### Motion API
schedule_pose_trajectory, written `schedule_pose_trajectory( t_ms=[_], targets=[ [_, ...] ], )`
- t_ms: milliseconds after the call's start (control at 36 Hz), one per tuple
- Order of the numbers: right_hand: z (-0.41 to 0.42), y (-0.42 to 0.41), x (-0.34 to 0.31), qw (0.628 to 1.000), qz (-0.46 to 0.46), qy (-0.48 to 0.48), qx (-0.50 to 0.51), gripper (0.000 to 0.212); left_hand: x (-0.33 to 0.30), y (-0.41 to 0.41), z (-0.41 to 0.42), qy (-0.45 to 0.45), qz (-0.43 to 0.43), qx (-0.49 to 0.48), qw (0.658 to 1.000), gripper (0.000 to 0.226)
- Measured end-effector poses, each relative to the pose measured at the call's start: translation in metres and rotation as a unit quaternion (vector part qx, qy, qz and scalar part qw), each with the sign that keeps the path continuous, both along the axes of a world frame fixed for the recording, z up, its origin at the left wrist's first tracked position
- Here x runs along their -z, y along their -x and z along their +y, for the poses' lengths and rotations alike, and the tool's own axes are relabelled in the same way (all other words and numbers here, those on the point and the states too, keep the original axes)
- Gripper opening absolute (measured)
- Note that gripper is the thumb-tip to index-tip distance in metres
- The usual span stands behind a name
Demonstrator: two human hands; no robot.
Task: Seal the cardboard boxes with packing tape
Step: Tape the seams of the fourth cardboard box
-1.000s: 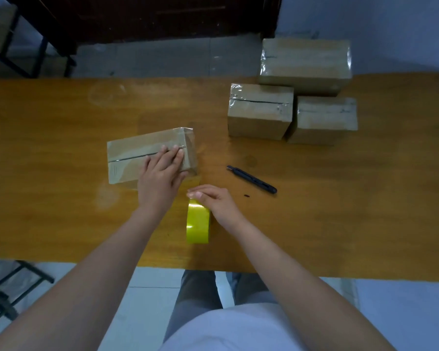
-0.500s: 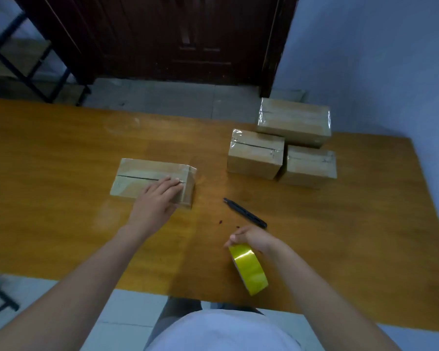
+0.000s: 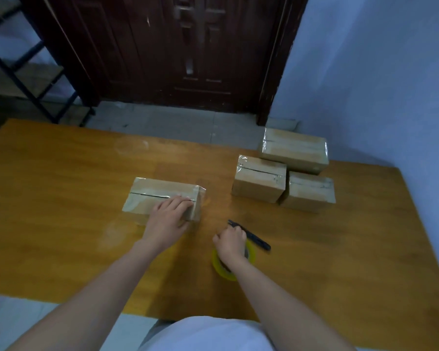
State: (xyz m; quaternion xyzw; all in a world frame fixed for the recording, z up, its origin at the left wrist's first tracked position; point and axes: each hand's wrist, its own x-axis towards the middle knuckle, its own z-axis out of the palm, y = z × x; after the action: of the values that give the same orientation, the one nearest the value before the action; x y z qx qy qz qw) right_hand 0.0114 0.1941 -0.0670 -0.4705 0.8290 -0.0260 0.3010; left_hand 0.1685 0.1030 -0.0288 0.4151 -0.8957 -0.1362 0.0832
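The box [image 3: 162, 197] lies on the table [image 3: 61, 224] with its long axis left to right, its seam running the same way under glossy tape. The left hand [image 3: 166, 219] rests on the box's near right corner, fingers straight and together, flat along the seam. Right of the box and nearer the person, the right hand [image 3: 230, 245] curls round the roll [image 3: 222, 268]. The knife [image 3: 251, 236] lies just beyond that hand, so it looks likeliest to take it.
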Motion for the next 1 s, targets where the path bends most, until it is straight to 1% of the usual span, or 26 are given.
schedule_pose_trajectory(
  t_ms=[28,83,111,167,222,278,306,361,417,472,528,639,694,806,861,944,1000],
  targets=[
    [-0.001,-0.001,0.002,1.000,-0.008,-0.008,0.005,0.039,-0.001,0.000,-0.002,-0.001,0.001,0.004,1.000,0.047],
    [-0.004,-0.003,0.004,0.999,-0.036,-0.014,0.037,0.065,-0.002,0.000,-0.005,-0.003,0.008,0.011,1.000,0.046],
    [-0.006,-0.004,0.003,0.998,-0.041,0.001,0.057,0.066,-0.002,-0.001,-0.007,-0.005,0.010,0.012,1.000,0.046],
    [-0.011,-0.006,-0.004,0.992,-0.043,0.075,0.097,0.051,-0.001,-0.002,-0.010,-0.015,0.012,0.015,1.000,0.047],
    [-0.015,-0.010,-0.016,0.972,-0.061,0.187,0.124,0.035,-0.001,-0.003,-0.013,-0.025,0.010,0.023,0.999,0.047],
    [-0.020,-0.017,-0.030,0.954,-0.083,0.265,0.113,0.026,0.000,-0.005,-0.016,-0.039,0.006,0.030,0.999,0.049],
    [-0.023,-0.021,-0.036,0.953,-0.080,0.278,0.089,0.024,0.001,-0.006,-0.017,-0.046,0.010,0.032,0.998,0.050],
    [-0.029,-0.031,-0.044,0.963,-0.058,0.261,0.040,0.024,0.003,-0.008,-0.019,-0.059,0.029,0.032,0.997,0.049],
    [-0.036,-0.038,-0.045,0.972,-0.047,0.228,0.028,0.025,0.005,-0.009,-0.020,-0.074,0.046,0.031,0.996,0.047],
    [-0.042,-0.043,-0.044,0.975,-0.060,0.207,0.053,0.025,0.007,-0.010,-0.022,-0.080,0.064,0.035,0.994,0.045],
    [-0.048,-0.046,-0.044,0.970,-0.082,0.209,0.089,0.026,0.008,-0.011,-0.025,-0.097,0.074,0.038,0.992,0.047],
    [-0.057,-0.049,-0.043,0.962,-0.123,0.195,0.148,0.029,0.005,-0.010,-0.030,-0.114,0.075,0.042,0.990,0.050],
    [-0.059,-0.048,-0.041,0.963,-0.138,0.178,0.149,0.032,0.005,-0.010,-0.032,-0.115,0.077,0.044,0.989,0.049],
    [-0.063,-0.032,-0.040,0.976,-0.168,0.107,0.091,0.039,0.007,-0.011,-0.033,-0.113,0.068,0.045,0.990,0.049],
    [-0.069,-0.019,-0.043,0.983,-0.147,0.080,0.076,0.040,0.006,-0.011,-0.033,-0.115,0.064,0.042,0.990,0.049],
    [-0.081,-0.003,-0.049,0.989,-0.066,0.098,0.084,0.039,0.006,-0.013,-0.032,-0.122,0.067,0.044,0.989,0.048],
    [-0.090,0.002,-0.053,0.992,-0.027,0.107,0.056,0.047,0.005,-0.013,-0.031,-0.124,0.064,0.045,0.989,0.048]
  ],
)
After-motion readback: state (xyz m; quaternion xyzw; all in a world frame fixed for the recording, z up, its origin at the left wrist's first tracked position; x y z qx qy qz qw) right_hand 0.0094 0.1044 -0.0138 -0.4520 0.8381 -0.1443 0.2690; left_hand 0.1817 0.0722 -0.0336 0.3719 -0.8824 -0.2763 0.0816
